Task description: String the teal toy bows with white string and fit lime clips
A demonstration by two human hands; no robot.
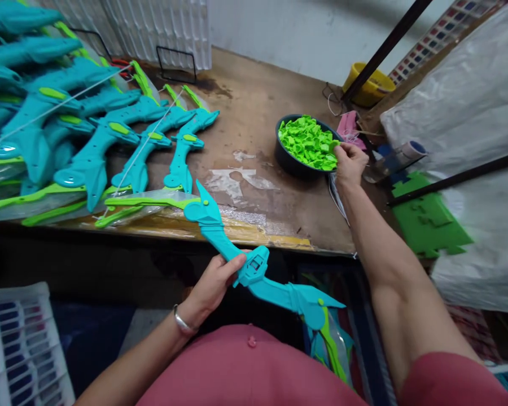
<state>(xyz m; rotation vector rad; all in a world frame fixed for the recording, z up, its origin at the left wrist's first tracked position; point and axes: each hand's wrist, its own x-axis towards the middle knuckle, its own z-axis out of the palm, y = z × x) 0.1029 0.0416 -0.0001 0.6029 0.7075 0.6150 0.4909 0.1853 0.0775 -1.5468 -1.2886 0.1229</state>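
My left hand point(214, 282) is closed round the middle of a turquoise toy bow point(275, 290) with lime-green limbs, held tilted in front of my body. A rectangular slot shows in the bow's grip, with no green cover over it. At the right edge of a dark bowl point(285, 160) full of small lime-green plastic pieces point(307, 141), my right hand point(350, 160) has its fingertips pinched together on one green piece. The fingers partly hide that piece.
Many toy bows point(118, 127), with green inserts in their grips, are piled on the wooden table point(254, 107) at left. A yellow bucket point(368, 84), pink cloth point(350, 127) and green foam mat point(427, 217) are at right. A white plastic crate point(21, 344) stands lower left.
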